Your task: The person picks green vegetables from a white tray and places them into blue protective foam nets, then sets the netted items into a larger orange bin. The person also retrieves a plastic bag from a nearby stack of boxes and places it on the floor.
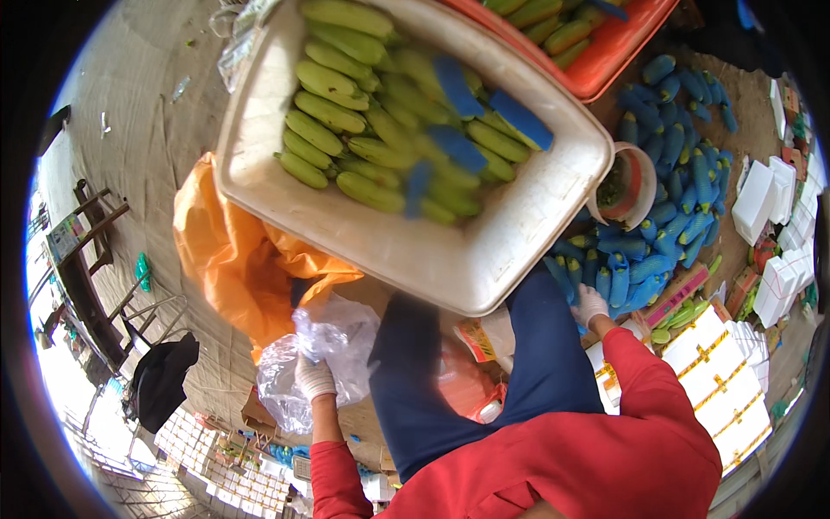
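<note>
My left hand (314, 378), in a light knitted glove, grips a crumpled clear plastic bag (350, 324) left of my knees. At the right, beside my thigh, my gloved right hand (590, 306) touches the near edge of a pile of green vegetables in blue foam-net sleeves (648, 259); whether it grasps one cannot be seen. Before me stands a large white plastic tub (415, 266) holding many long green squashes or similar vegetables (327, 111). Several blue strips (522, 120) lie on them, partly blurred.
An orange sheet (220, 253) lies left of the tub. Behind it is a red tub (593, 71) with more vegetables. A pinkish-white bucket (639, 188) stands against the sleeved pile. White foam boxes (720, 383) with yellow tape are at the lower right; a black cloth (165, 383) hangs on a chair at the left.
</note>
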Demonstrator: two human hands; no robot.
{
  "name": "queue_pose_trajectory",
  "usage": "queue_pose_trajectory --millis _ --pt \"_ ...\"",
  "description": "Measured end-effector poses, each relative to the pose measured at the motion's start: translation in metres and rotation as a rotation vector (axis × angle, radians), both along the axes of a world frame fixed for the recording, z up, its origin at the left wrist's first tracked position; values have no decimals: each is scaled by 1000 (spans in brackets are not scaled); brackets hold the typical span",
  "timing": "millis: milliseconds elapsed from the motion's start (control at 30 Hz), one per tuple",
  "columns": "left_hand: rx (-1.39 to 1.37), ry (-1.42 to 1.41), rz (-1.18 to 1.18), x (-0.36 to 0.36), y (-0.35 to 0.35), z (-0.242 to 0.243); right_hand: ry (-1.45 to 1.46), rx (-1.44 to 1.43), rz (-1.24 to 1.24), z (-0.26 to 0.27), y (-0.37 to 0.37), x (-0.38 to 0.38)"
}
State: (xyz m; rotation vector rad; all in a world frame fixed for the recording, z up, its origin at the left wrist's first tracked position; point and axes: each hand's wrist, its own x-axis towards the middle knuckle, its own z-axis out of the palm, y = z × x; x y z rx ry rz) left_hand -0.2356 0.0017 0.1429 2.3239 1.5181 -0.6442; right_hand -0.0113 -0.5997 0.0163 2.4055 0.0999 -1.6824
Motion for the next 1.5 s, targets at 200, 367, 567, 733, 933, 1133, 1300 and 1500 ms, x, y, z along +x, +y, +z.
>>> queue_pose_trajectory --millis 200,367,567,733,933,1133,1300,1500 --pt "141 -245 -23 37 37 -79 -88 229 160 -125 37 -11" --pt "65 -85 -3 75 39 -122 -168 148 65 -194 70 35" --pt "165 -228 -379 94 36 -151 -265 114 97 -255 96 107" --pt "130 744 -798 88 61 -189 -299 79 159 -303 106 163" --pt "-11 700 -1018 63 103 -235 -307 72 229 -331 103 198" --pt "-472 -288 -273 91 120 -286 -353 105 304 -306 58 175" --pt "-356 -658 -5 81 66 -266 -344 52 368 -203 -14 125" --pt "-608 -929 365 17 35 -208 -263 324 219 -15 6 150"
